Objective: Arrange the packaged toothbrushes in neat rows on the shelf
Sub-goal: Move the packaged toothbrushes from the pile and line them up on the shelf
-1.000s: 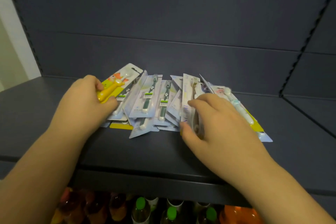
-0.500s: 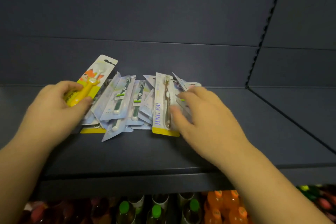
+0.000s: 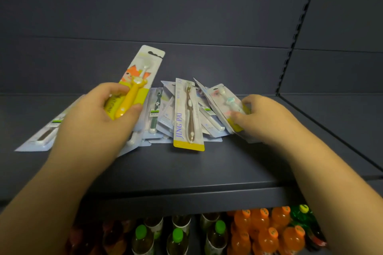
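Left grip (image 3: 99,122): curled round yellow pack (image 3: 136,87).
Right grip (image 3: 267,118): pinching pink pack (image 3: 222,103).
Handling: light, stiff, slippery; best held by card edges.

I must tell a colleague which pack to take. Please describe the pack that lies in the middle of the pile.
On the dark shelf, look between the two hands. The middle pack lies flat, with a brown toothbrush, JING PAI lettering and a yellow bottom edge.
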`<act>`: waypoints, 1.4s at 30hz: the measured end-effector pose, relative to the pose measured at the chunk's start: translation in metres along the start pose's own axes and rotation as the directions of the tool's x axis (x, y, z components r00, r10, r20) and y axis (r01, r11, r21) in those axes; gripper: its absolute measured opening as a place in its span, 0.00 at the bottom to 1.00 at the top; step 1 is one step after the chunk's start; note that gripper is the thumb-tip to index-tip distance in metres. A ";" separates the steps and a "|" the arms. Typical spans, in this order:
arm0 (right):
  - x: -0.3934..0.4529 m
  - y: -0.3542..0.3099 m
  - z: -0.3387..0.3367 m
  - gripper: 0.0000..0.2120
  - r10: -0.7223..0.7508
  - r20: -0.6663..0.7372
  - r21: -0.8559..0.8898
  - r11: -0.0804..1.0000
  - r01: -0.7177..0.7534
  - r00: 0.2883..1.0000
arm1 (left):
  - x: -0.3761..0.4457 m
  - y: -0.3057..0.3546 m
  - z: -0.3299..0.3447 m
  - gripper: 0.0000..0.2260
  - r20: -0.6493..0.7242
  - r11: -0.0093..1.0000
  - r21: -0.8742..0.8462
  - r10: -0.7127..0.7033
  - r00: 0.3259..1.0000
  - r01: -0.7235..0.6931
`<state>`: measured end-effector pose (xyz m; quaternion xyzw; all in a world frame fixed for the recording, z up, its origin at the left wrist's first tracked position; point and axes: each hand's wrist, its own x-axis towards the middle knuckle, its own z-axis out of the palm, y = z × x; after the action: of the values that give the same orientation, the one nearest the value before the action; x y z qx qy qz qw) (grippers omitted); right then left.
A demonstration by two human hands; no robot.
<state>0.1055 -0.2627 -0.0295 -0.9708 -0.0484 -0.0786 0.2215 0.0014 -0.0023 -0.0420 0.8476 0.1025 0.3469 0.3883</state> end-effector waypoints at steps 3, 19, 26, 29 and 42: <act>0.002 0.001 -0.008 0.18 -0.011 0.069 0.252 0.968 -0.007 0.998 | -0.007 0.004 0.008 0.14 0.028 0.998 -0.061 -0.020 0.999 0.022; -0.070 0.090 -0.037 0.06 0.009 -0.094 0.856 0.511 0.076 0.996 | -0.080 0.099 0.099 0.17 0.252 0.942 -0.332 0.042 0.967 0.046; -0.118 0.177 -0.078 0.11 0.026 -0.134 0.862 0.496 0.104 0.991 | -0.134 0.176 0.166 0.19 0.329 0.945 -0.321 0.168 0.929 -0.057; -0.138 0.227 -0.102 0.11 0.116 -0.140 0.858 0.510 0.061 0.983 | -0.167 0.217 0.196 0.18 0.351 0.940 -0.332 0.200 0.915 -0.078; -0.232 0.442 -0.208 0.10 0.339 -0.241 0.827 0.563 0.010 0.909 | -0.315 0.392 0.327 0.20 0.512 0.895 -0.391 0.407 0.756 -0.217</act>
<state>-0.0927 -0.7641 -0.0714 -0.7262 0.0568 -0.2094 0.6523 -0.0505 -0.5994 -0.0657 0.8462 -0.2212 0.1430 0.4633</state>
